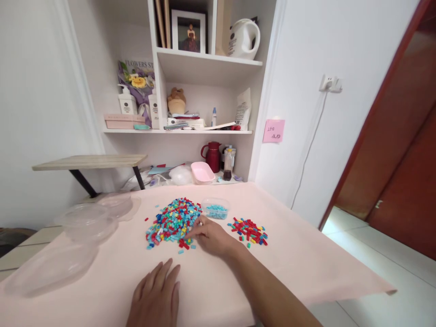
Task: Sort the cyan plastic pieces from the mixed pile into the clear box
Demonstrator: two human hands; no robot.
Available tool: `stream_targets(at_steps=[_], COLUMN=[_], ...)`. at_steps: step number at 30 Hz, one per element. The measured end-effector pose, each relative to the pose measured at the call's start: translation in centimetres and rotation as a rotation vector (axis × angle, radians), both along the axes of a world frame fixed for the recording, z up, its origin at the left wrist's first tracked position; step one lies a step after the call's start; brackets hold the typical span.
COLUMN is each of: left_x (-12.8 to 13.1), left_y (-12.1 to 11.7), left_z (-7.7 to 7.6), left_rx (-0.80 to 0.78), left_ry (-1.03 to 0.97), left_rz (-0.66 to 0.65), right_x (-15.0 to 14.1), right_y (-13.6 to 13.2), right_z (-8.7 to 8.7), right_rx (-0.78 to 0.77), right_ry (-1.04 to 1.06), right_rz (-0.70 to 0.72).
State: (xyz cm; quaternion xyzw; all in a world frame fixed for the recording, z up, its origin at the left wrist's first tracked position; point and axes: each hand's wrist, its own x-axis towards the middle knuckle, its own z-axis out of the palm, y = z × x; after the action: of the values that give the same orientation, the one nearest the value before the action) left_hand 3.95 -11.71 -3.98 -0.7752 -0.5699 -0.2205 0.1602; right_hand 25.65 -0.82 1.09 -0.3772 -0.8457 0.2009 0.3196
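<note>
A heaped pile of small coloured plastic bricks (175,220), mostly light blue with red, yellow, green and dark blue, lies mid-table. My right hand (209,236) is at the pile's right front edge, one finger stretched down to the bricks near a few red bricks (183,244); I see no brick held in it. Flat on the cloth in front of the pile rests my left hand (156,290), fingers stretched out, holding nothing. Just behind my right hand, a clear plastic tub (215,208) contains light blue bricks. Right of that hand, a smaller, mostly red brick pile (250,231) is spread out.
Several clear plastic containers (64,263) stand along the left side of the pink tablecloth (299,259). At the back are a pink basin (202,173), a dark red jug (213,156) and a bottle (228,164). A small wooden stand (91,162) rises at the back left.
</note>
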Motion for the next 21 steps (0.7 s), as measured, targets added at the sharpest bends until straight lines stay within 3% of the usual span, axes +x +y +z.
stream_targets(at_steps=[6, 13, 21], left_x=[-0.07, -0.05, -0.11], left_y=[-0.07, 0.01, -0.04], left_z=[0.15, 0.13, -0.2], left_rx=[-0.025, -0.027, 0.013], left_ry=[0.013, 0.012, -0.012], left_rz=[0.0, 0.001, -0.017], right_x=[0.2, 0.32, 0.41], right_y=[0.5, 0.66, 0.18], right_z=[-0.33, -0.27, -0.06], right_rx=[-0.02, -0.019, 0.005], right_ry=[-0.048, -0.02, -0.02], right_rz=[-0.123, -0.161, -0.022])
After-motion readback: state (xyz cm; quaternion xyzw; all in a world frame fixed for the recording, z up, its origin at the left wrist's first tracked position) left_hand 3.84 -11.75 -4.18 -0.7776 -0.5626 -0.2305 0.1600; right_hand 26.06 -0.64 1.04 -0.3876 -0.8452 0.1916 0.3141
